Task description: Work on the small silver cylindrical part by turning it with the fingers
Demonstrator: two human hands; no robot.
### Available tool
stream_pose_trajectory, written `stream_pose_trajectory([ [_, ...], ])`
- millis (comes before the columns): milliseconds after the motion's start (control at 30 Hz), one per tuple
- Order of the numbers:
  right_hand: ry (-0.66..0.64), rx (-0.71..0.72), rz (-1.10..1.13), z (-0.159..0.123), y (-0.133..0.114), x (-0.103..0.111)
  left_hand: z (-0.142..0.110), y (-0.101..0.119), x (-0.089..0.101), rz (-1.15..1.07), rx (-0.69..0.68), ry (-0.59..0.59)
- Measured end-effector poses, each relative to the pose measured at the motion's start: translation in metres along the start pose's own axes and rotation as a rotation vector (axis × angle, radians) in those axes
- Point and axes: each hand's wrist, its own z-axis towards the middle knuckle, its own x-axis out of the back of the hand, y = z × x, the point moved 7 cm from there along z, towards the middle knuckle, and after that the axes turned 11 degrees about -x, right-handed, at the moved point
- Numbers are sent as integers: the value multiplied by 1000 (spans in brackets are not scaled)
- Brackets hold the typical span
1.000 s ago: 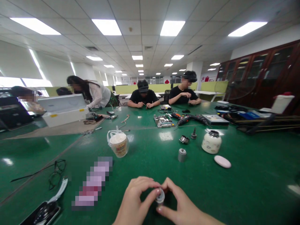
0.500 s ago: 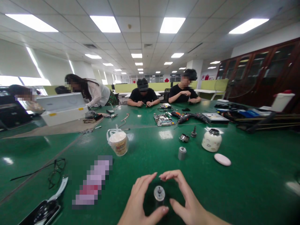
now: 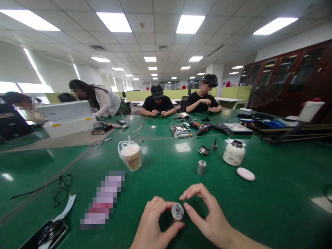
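Observation:
At the near middle of the green table, my left hand [image 3: 158, 221] has its thumb and index finger closed around a small metal motor [image 3: 177, 211], a silver cylinder standing upright with a round hub on its top face. To its right hovers my right hand [image 3: 207, 211], thumb and fingers apart and curved, the fingertips beside the motor's top with nothing in them. Farther off stands a second silver cylinder [image 3: 202, 167]. Behind that lie an open metal ring part [image 3: 204, 150] and a small dark shaft part [image 3: 214, 144].
Right of the cylinders are a cream jar [image 3: 234, 154] and a pale pink oval lid [image 3: 246, 174]. Leftward stand a bagged paper cup [image 3: 131, 157] and a blurred-out purple item [image 3: 105, 199]. A circuit board [image 3: 181, 130] and power drills [image 3: 203, 129] lie farther back. Several people work around the table.
My left index finger and thumb have closed onto the motor, previously ringed by both hands without a grip. The right hand has shifted slightly right and up. The view has tilted a little.

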Motion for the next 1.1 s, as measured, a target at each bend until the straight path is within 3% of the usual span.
stream_pose_trajectory([
  [167, -95, -13, -49, 3, -6, -15, -2, -1, -2, -5, -45, 15],
  [333, -23, -94, 69, 15, -1, -3, -2, -2, -2, 24, -47, 17],
  [500, 50, -192, -79, 37, 37, 20, -2, 0, -2, 17, -67, 24],
  [700, 2, -233, -171, 38, 71, 20, -1, 1, 1, 14, -89, 44],
  [900, -24, -225, -143, 39, 64, 19, -2, 0, 0, 20, -90, 41],
  [1100, -62, -201, 63, 26, 24, 5, -2, -1, -3, 27, -94, 30],
])
